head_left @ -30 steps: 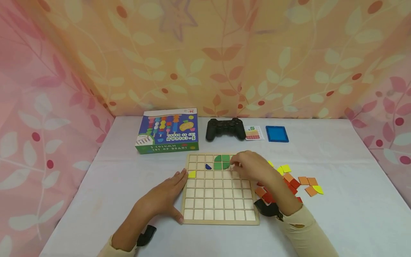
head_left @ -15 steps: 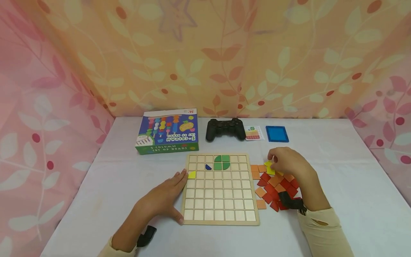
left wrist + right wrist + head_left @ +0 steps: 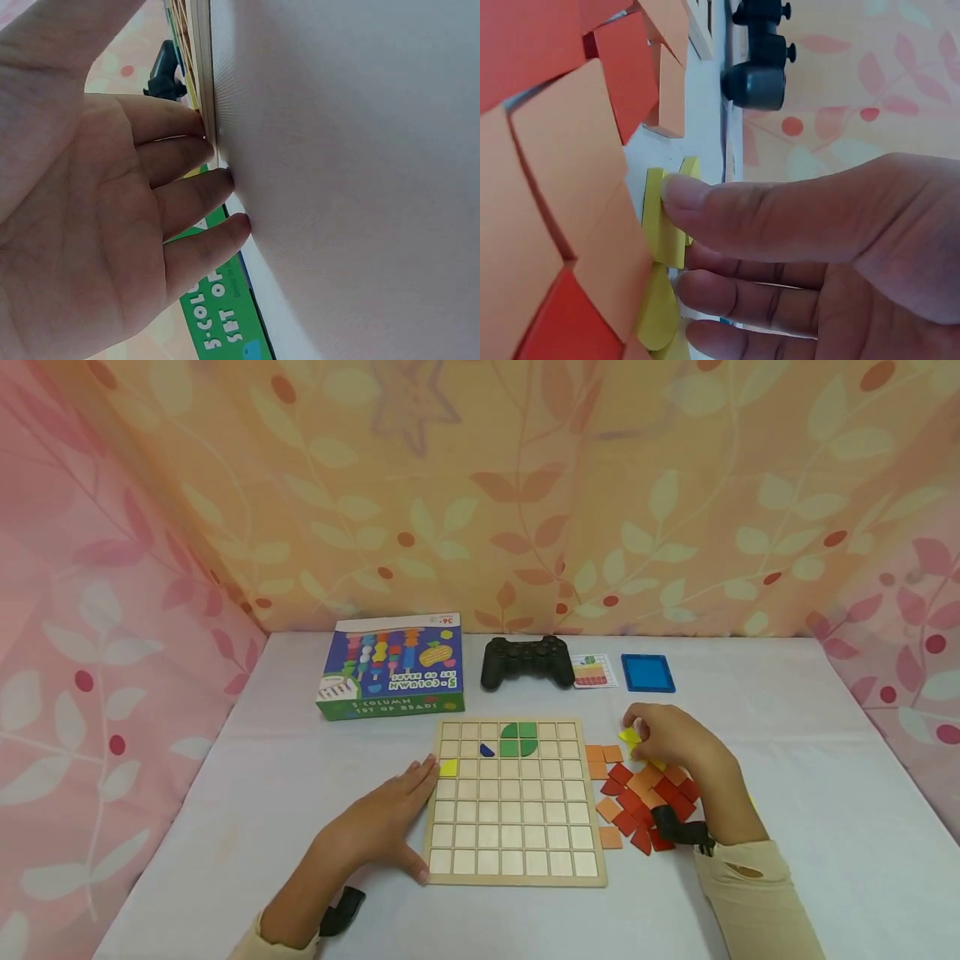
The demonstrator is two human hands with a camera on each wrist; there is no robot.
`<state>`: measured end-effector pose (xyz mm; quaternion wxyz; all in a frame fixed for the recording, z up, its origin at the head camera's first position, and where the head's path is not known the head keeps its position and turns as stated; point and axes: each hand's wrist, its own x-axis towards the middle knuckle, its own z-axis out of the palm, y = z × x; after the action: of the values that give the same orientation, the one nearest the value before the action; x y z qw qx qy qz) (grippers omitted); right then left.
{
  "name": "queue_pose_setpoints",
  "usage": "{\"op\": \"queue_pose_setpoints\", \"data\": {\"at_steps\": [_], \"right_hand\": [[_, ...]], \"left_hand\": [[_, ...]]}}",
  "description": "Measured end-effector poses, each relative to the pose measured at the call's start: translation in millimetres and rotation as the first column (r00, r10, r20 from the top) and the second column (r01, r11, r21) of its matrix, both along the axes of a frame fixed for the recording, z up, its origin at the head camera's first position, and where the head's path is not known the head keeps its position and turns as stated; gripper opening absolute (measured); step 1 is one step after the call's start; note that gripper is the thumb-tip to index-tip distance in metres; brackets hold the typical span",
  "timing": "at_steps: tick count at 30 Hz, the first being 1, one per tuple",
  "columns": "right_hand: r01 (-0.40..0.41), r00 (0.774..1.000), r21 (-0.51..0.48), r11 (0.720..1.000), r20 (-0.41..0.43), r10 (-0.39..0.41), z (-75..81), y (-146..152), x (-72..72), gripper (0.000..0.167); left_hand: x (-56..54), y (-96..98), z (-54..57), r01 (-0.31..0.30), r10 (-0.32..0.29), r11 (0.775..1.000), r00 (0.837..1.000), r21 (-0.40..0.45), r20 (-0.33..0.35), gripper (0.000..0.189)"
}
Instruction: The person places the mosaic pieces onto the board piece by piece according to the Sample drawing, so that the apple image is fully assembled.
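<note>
My left hand (image 3: 382, 814) lies along the left edge of a wooden grid board (image 3: 487, 837), fingers straight, fingertips at its side. In the left wrist view, the palm of this hand (image 3: 90, 202) faces the camera. Several green tiles (image 3: 509, 747), a small blue piece (image 3: 487, 750) and one yellow tile (image 3: 447, 768) sit in the board's squares. Right of the board, my right hand (image 3: 678, 735) pinches a yellow tile (image 3: 662, 236) with its thumb; the index fingertip is hidden behind the thumb. Other yellow pieces (image 3: 658, 315) lie just below it.
Red tiles (image 3: 632, 806) and orange tiles (image 3: 595, 753) are heaped right of the board. Behind stand a bead-set box (image 3: 393, 668), a black game controller (image 3: 527, 662), a pattern card (image 3: 595, 671) and a blue square tray (image 3: 648, 673). Printed cloth hangs around the white table.
My right hand has left the board's upper right and moved right to the yellow tiles, where one now sits tilted at its fingertips. My left hand has stayed put.
</note>
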<state>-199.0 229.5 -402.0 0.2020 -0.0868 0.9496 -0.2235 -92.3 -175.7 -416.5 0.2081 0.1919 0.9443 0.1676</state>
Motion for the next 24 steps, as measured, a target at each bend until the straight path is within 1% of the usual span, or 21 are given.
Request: {"op": "queue_pose_setpoints", "data": {"at_steps": [2, 6, 9, 12, 16, 19, 24], "right_hand": [[0.011, 1.0, -0.002, 1.0, 0.002, -0.011, -0.2, 1.9, -0.1, 0.044], [0.043, 0.998, 0.044, 0.998, 0.042, -0.045, -0.2, 5.3, 1.2, 0.046], [0.059, 0.996, 0.066, 0.996, 0.059, -0.063, -0.8, 6.1, 1.8, 0.038], [0.059, 0.997, 0.055, 0.997, 0.05, -0.062, -1.5, 5.8, 1.4, 0.03], [0.047, 0.998, 0.045, 0.998, 0.046, -0.049, 1.0, 5.7, 1.6, 0.029], [0.038, 0.999, 0.039, 0.999, 0.024, -0.039, 3.8, 5.7, 1.8, 0.03], [0.009, 0.997, -0.01, 1.0, -0.074, -0.009, 4.0, 3.6, 0.2, 0.03]], "left_hand": [[-0.2, 0.1, 0.2, -0.002, 0.002, 1.0, 1.0, 0.0, 0.002, 0.141], [-0.4, -0.2, -0.3, -0.005, 0.005, 1.0, 1.0, 0.0, 0.011, 0.142], [-0.7, -0.7, -1.2, -0.005, 0.006, 1.0, 1.0, -0.006, 0.011, 0.142], [-0.8, -1.0, -1.4, -0.005, 0.005, 1.0, 1.0, -0.009, 0.01, 0.142], [-0.9, -1.0, -1.3, -0.005, 0.006, 1.0, 1.0, -0.008, 0.011, 0.142], [-1.1, -0.8, -1.4, -0.006, 0.006, 1.0, 1.0, -0.007, 0.012, 0.141], [-1.3, -0.9, -1.8, -0.005, 0.005, 1.0, 1.0, -0.006, 0.011, 0.142]]}}
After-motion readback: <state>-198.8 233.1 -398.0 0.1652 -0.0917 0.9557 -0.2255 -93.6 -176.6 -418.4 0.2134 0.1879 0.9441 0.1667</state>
